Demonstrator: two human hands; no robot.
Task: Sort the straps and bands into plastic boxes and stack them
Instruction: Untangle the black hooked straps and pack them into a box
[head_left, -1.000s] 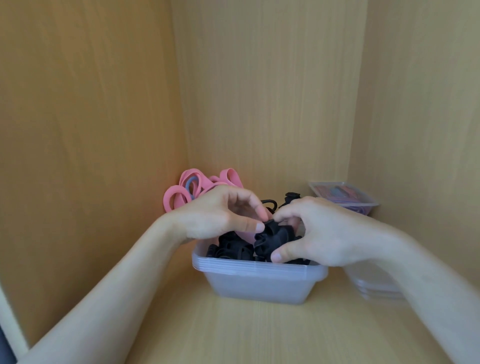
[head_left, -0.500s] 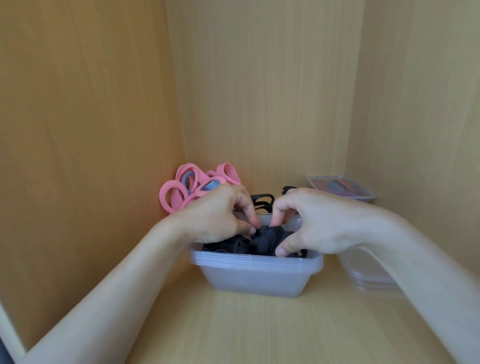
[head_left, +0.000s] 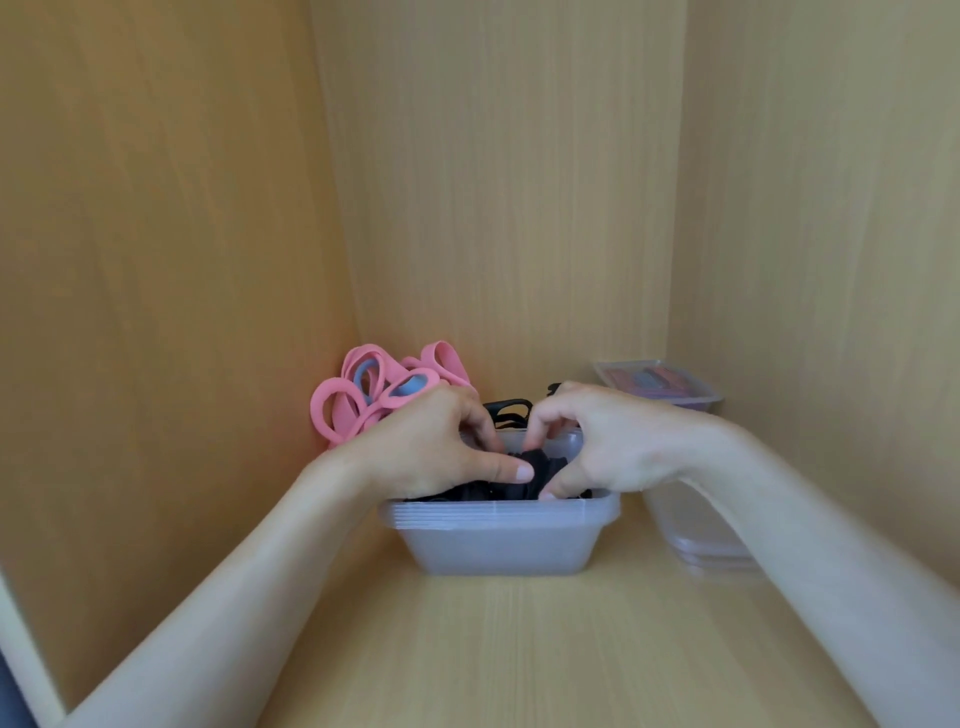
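Pressing down into the clear box (head_left: 498, 540), the left hand (head_left: 431, 447) had its fingers curled and its thumb laid flat on a bundle of black straps (head_left: 524, 470). The right hand (head_left: 618, 447) was just beside it. Its fingers were curled too, and its thumb and first finger pinched the same bundle. Both hands seemed to have hold of it, though the fingers hid most of the grip.

The bundle sat inside the box, low, near the top of its rim. The box stood in the middle of the shelf (head_left: 519, 649), toward the back edge. Its rim looked like many thin layers, so it may have been a few boxes nested together.

The job looked about half done. Black straps were going into this box, and it had no lid on yet. More loose black straps (head_left: 509, 408) lay behind it, by the back edge. A heap of pink bands (head_left: 343, 400) with some blue bands (head_left: 410, 387) mixed in sat in the back left corner of the shelf, not in any box.

Near the back right corner was a lidded box (head_left: 660, 382) with red and blue things inside. It was up on top of a lower box (head_left: 696, 540), which was partly hidden by the right arm. So some sorting and stacking was done there. The pink pile and the stacking of this box were left to do.
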